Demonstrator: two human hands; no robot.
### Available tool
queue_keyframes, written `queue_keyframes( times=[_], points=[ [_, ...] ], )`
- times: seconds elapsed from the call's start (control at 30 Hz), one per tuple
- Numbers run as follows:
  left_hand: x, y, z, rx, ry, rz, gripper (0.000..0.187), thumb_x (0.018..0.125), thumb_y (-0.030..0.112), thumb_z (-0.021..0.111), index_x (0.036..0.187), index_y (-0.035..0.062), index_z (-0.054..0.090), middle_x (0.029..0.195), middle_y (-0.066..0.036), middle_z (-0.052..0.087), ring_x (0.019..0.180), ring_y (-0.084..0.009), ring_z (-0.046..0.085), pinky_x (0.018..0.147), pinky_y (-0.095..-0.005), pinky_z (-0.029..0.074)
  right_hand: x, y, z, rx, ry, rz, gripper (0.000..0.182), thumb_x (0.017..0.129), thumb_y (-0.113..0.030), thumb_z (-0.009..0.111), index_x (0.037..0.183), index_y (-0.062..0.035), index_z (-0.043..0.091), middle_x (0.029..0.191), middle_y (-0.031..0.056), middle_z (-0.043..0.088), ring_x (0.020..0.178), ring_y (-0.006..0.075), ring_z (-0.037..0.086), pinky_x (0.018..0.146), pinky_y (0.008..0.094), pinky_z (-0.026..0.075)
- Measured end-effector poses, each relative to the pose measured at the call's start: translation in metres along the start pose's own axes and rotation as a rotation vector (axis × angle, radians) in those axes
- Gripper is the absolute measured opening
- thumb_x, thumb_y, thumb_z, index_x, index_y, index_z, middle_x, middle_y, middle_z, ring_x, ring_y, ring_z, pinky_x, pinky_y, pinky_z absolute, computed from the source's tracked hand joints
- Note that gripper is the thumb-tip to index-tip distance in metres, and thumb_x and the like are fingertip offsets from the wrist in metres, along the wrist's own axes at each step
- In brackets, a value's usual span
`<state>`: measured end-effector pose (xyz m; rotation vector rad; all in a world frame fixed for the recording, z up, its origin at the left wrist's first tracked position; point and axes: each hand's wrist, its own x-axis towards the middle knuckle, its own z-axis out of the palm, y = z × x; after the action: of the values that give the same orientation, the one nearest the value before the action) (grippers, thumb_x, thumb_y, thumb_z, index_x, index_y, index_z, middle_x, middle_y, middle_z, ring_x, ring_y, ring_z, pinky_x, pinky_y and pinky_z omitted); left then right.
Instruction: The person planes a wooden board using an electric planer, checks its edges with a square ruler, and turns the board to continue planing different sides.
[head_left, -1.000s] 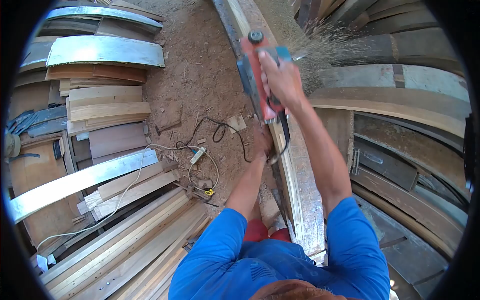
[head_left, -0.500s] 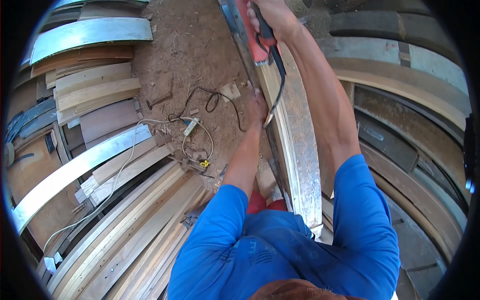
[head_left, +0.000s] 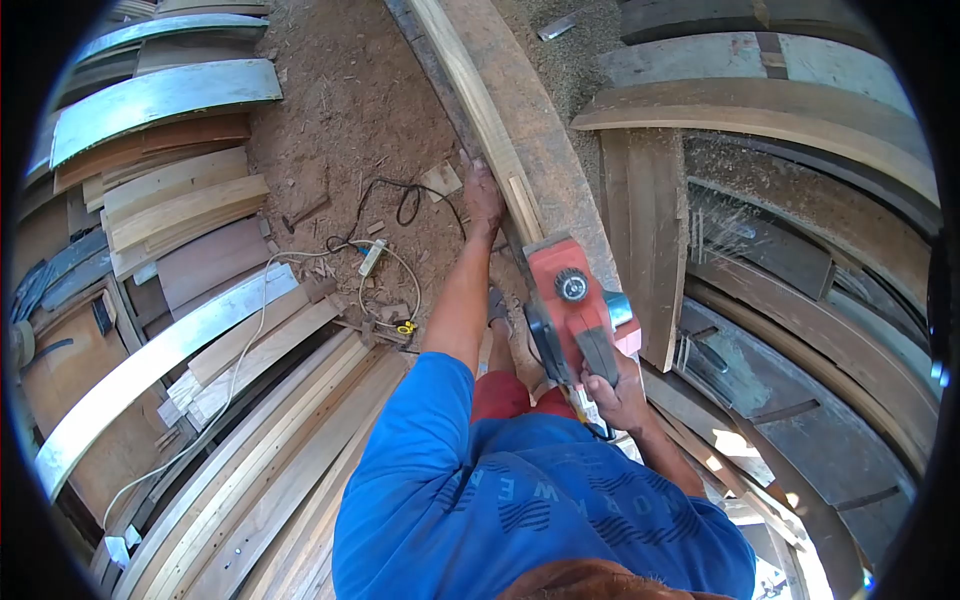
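My right hand (head_left: pixel 618 395) is wrapped round the rear handle of a red electric planer (head_left: pixel 570 300), which has a black knob on top. The planer sits on a long pale wooden board (head_left: pixel 470 95) close to my body. Beneath the board runs a worn, wider plank (head_left: pixel 545 130) serving as a support. Further up, my left hand (head_left: pixel 484 200) holds the board's left side, its fingers partly hidden against the edge. Where the planer's underside meets the wood is hidden from view.
Stacked timber (head_left: pixel 240 470) lies at the left, with more boards (head_left: pixel 780 95) along the right. A power strip (head_left: pixel 372 258) and dark cable (head_left: pixel 400 185) lie on the dirt floor (head_left: pixel 340 100), near a hammer (head_left: pixel 305 212). Fine shavings show in the air at right.
My right hand has drawn the planer back along the board, from the far end towards my body. My left hand stays at the board's side. The view has shifted slightly.
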<state>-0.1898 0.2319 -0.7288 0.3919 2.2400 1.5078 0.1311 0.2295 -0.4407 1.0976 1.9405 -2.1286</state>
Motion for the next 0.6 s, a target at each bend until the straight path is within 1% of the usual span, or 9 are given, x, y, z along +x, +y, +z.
queue_keyframes(
  times=[0.07, 0.17, 0.23, 0.27, 0.33, 0.4, 0.47, 0.53, 0.6],
  points=[
    [-0.002, -0.001, 0.0, 0.039, 0.035, 0.063, 0.056, 0.108, 0.035, 0.03, 0.142, -0.0042, 0.048, 0.142, -0.034, 0.05, 0.132, -0.0452, 0.05, 0.106, -0.0429, 0.042, 0.025, -0.007, 0.007, 0.022, 0.04, -0.093, 0.044, 0.097, -0.046, 0.061, 0.096, -0.0031, 0.053, 0.071, 0.002, 0.053, 0.057, 0.009, 0.051, 0.052, 0.0267, 0.044],
    [-0.003, -0.005, -0.001, -0.029, -0.036, -0.053, 0.055, 0.108, 0.035, 0.032, 0.145, -0.0028, 0.045, 0.143, -0.032, 0.049, 0.133, -0.0425, 0.049, 0.108, -0.0416, 0.04, 0.086, -0.042, 0.018, 0.127, 0.037, -0.124, 0.038, 0.1, -0.04, 0.059, 0.096, -0.0034, 0.053, 0.069, 0.0015, 0.051, 0.055, 0.0086, 0.05, 0.051, 0.0255, 0.044],
    [-0.008, -0.005, -0.005, -0.114, -0.127, -0.153, 0.054, 0.108, 0.035, 0.033, 0.147, -0.0018, 0.042, 0.145, -0.03, 0.049, 0.134, -0.0407, 0.048, 0.109, -0.0408, 0.039, 0.132, -0.083, 0.024, 0.087, 0.029, -0.151, 0.034, 0.102, -0.037, 0.056, 0.091, -0.005, 0.052, 0.062, -0.0016, 0.048, 0.05, 0.0079, 0.049, 0.046, 0.0261, 0.042],
    [-0.011, -0.006, -0.008, -0.157, -0.174, -0.204, 0.054, 0.108, 0.035, 0.034, 0.148, -0.0013, 0.041, 0.145, -0.03, 0.049, 0.135, -0.0398, 0.048, 0.11, -0.0404, 0.038, 0.153, -0.111, 0.026, 0.102, 0.003, -0.12, 0.034, 0.103, -0.037, 0.055, 0.088, -0.0058, 0.051, 0.06, -0.0025, 0.048, 0.048, 0.0079, 0.049, 0.045, 0.0266, 0.041],
    [-0.011, -0.003, -0.011, -0.234, -0.262, -0.269, 0.054, 0.108, 0.034, 0.035, 0.149, -0.0004, 0.039, 0.146, -0.028, 0.048, 0.136, -0.038, 0.047, 0.111, -0.0395, 0.037, 0.204, -0.132, 0.031, -0.001, 0.063, -0.184, 0.036, 0.103, -0.037, 0.053, 0.083, -0.0074, 0.051, 0.057, -0.0026, 0.048, 0.046, 0.0079, 0.049, 0.042, 0.0277, 0.039],
    [-0.008, 0.0, -0.015, -0.251, -0.302, -0.298, 0.055, 0.108, 0.034, 0.036, 0.151, 0.0006, 0.036, 0.147, -0.027, 0.048, 0.136, -0.0362, 0.047, 0.112, -0.0387, 0.036, 0.252, -0.166, 0.037, -0.058, 0.113, -0.152, 0.039, 0.103, -0.039, 0.053, 0.08, -0.0077, 0.053, 0.058, -0.0017, 0.05, 0.046, 0.0083, 0.049, 0.042, 0.028, 0.039],
    [-0.002, 0.004, -0.015, -0.23, -0.332, -0.318, 0.055, 0.108, 0.034, 0.038, 0.153, 0.0015, 0.034, 0.149, -0.026, 0.047, 0.137, -0.0345, 0.046, 0.113, -0.0379, 0.035, 0.301, -0.199, 0.04, 0.034, 0.081, -0.223, 0.041, 0.102, -0.042, 0.055, 0.079, -0.0072, 0.054, 0.06, -0.0014, 0.051, 0.046, 0.0085, 0.051, 0.042, 0.0281, 0.039],
    [0.0, 0.01, -0.018, -0.172, -0.266, -0.284, 0.057, 0.108, 0.034, 0.039, 0.155, 0.0025, 0.032, 0.15, -0.024, 0.047, 0.138, -0.0327, 0.045, 0.115, -0.037, 0.034, 0.348, -0.233, 0.044, 0.007, 0.133, -0.183, 0.041, 0.101, -0.043, 0.056, 0.082, -0.0063, 0.056, 0.061, -0.0012, 0.053, 0.046, 0.0092, 0.05, 0.042, 0.0286, 0.04],
    [-0.006, 0.007, -0.003, -0.052, 0.023, -0.105, 0.058, 0.106, 0.035, 0.04, 0.152, -0.0006, 0.036, 0.125, -0.028, 0.06, 0.117, -0.0424, 0.058, 0.098, -0.0459, 0.045, 0.403, -0.258, 0.044, 0.062, 0.111, -0.276, 0.041, 0.101, -0.043, 0.056, 0.084, -0.0057, 0.058, 0.062, -0.0006, 0.053, 0.045, 0.0099, 0.049, 0.042, 0.0288, 0.041]
  ],
)
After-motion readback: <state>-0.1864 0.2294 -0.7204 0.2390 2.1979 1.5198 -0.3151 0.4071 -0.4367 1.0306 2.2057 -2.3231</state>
